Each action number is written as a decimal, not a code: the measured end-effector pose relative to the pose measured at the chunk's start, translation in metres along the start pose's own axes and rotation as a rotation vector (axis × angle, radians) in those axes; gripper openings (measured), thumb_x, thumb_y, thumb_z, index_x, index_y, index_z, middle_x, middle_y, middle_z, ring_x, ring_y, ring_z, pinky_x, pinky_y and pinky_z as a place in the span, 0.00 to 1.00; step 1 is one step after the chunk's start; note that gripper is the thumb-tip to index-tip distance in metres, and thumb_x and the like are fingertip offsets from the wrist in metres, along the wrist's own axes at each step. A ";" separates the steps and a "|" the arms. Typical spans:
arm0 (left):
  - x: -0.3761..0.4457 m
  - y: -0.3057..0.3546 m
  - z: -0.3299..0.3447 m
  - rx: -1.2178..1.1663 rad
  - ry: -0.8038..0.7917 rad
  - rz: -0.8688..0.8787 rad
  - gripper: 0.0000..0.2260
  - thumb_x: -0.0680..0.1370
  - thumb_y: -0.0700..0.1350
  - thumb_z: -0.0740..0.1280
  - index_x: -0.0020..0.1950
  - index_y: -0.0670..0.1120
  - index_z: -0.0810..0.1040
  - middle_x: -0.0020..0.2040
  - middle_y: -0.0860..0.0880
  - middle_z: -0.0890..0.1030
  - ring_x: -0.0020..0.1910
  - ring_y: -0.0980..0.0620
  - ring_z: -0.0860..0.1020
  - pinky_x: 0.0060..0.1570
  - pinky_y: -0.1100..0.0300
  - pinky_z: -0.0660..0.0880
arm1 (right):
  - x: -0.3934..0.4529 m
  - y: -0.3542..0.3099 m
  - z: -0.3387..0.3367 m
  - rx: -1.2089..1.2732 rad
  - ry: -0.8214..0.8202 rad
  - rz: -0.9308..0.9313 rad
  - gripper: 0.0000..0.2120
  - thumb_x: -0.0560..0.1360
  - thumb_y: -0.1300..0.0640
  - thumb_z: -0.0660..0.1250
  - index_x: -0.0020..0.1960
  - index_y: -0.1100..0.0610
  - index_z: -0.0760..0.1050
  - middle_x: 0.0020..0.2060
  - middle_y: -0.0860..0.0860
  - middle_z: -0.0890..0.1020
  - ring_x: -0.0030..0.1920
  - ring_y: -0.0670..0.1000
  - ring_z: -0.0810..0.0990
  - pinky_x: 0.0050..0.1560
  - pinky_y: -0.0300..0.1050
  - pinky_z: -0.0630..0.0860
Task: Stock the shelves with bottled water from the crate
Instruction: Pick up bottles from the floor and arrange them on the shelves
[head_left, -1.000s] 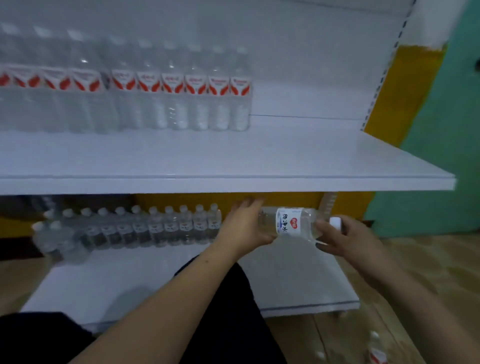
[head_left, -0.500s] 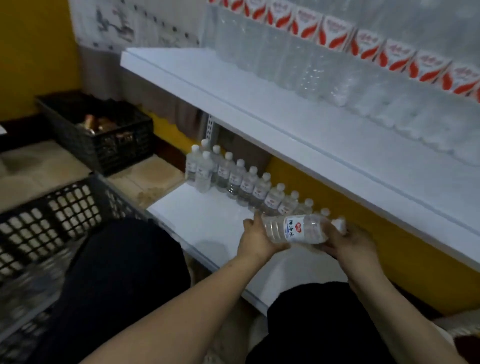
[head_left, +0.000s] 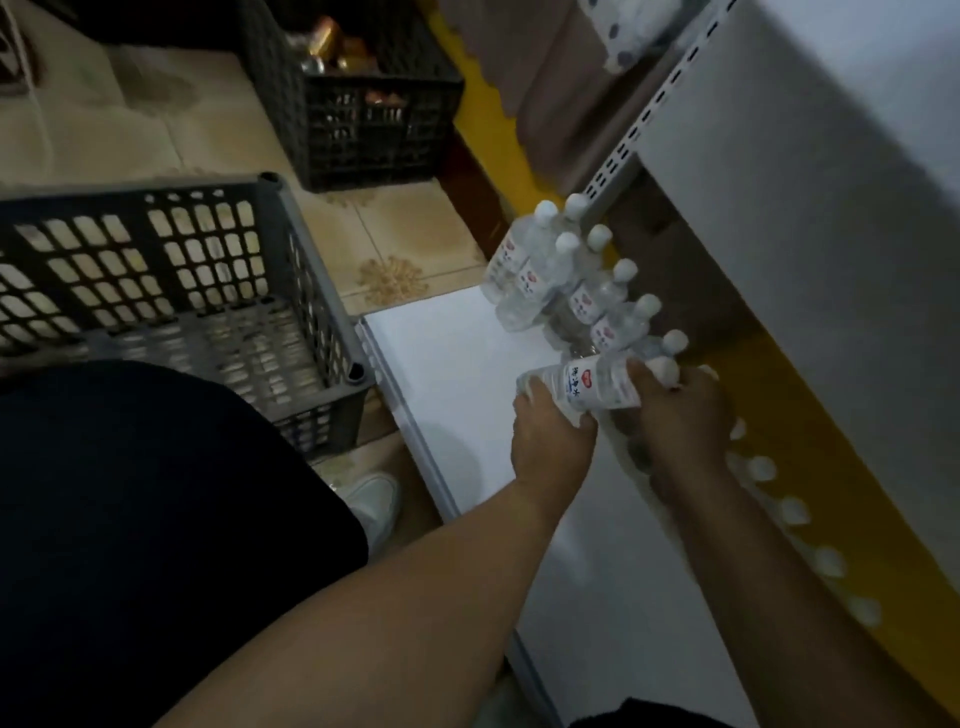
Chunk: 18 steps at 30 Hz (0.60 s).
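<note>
Bottle in hand: water bottle (head_left: 597, 387) held on its side, just above the lower shelf (head_left: 457, 374), near end of the stocked row, cap end pointing right.
Left hand: left hand (head_left: 553, 441) wrapped round the bottle's base end, fingers curled under it.
Right hand: right hand (head_left: 680, 415) gripping the cap end, fingers closed over the neck.
Stocked row: standing bottles (head_left: 561, 280) lined up along the back of the lower shelf, touching or nearly so; more white caps trailing off to the right behind the right forearm.
Risk, knock-on: very tight beside the row; swinging the bottle upright could clip a neighbour and topple several.
Risk, footing: probably a wobble if set down tilted rather than flat on its base.
Risk, headroom: upper shelf (head_left: 810, 218) overhanging the row; a high lift likely to bump its underside.
Risk, sight: dim and blurred here, landing spot partly hidden behind both hands; hard to judge the gap.
Crate: grey crate (head_left: 171, 275) on the floor at left, just beside the shelf's left end; contents not clear from here.
Further off: black crate (head_left: 358, 98) far left on the tiled floor, something coppery inside, too dark to name.
In the way: dark-clothed knee (head_left: 156, 509) between body and crate; white shoe (head_left: 376, 501) tucked against the shelf edge.
</note>
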<state>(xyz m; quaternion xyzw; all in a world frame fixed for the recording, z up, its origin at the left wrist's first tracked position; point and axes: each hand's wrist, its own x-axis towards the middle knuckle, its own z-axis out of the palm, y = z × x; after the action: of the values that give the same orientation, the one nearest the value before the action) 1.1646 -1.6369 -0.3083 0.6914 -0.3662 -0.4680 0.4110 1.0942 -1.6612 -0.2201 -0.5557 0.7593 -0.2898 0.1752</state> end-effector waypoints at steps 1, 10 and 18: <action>0.014 -0.003 0.003 -0.024 -0.032 -0.023 0.32 0.77 0.49 0.67 0.77 0.45 0.59 0.70 0.42 0.68 0.67 0.43 0.71 0.62 0.53 0.71 | 0.012 -0.001 0.013 0.004 -0.007 0.000 0.19 0.74 0.43 0.70 0.54 0.58 0.80 0.50 0.54 0.84 0.50 0.55 0.82 0.56 0.54 0.78; 0.088 0.002 0.001 -0.290 -0.303 -0.084 0.34 0.78 0.50 0.64 0.80 0.52 0.50 0.78 0.48 0.60 0.75 0.47 0.62 0.70 0.59 0.61 | 0.099 -0.013 0.085 -0.057 -0.016 -0.068 0.18 0.75 0.46 0.70 0.56 0.60 0.79 0.50 0.50 0.83 0.51 0.50 0.81 0.51 0.43 0.75; 0.132 0.002 -0.005 -0.324 -0.489 -0.109 0.31 0.81 0.42 0.63 0.80 0.52 0.51 0.78 0.47 0.60 0.74 0.46 0.63 0.60 0.63 0.62 | 0.132 -0.014 0.116 -0.235 -0.039 -0.109 0.19 0.76 0.47 0.69 0.56 0.62 0.79 0.53 0.58 0.82 0.55 0.57 0.80 0.55 0.46 0.72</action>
<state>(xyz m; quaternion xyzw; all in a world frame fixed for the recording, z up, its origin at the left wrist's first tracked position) 1.2078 -1.7539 -0.3507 0.5024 -0.3370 -0.6943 0.3898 1.1307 -1.8175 -0.2932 -0.6185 0.7531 -0.1970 0.1076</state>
